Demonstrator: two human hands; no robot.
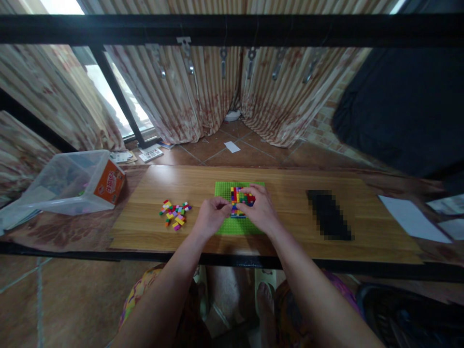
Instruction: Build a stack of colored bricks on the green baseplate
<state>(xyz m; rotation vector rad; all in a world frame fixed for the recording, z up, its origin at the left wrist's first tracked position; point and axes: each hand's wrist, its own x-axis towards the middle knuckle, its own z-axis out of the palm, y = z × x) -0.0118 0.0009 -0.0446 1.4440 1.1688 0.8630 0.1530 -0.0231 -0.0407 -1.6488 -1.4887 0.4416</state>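
A green baseplate (222, 227) lies on the wooden board, bearing a low block of multicoloured toy bricks (239, 195). My left hand (213, 215) is at the block's left side, thumb and fingertips pinched together; anything between them is too small or hidden to make out. From the right, my right hand (261, 205) reaches over the block, its thumb at the near side and its fingers curved around the far right part, gripping it. Part of the block is hidden under that hand. Left of the plate is a loose pile of small coloured bricks (176, 212).
The wooden board (145, 237) sits on a low table. At the left stands a clear plastic bin (72, 193) with an orange label. A dark pixelated object (329, 215) lies on the board's right, with white paper (413, 217) beyond. A black bar (232, 30) crosses overhead.
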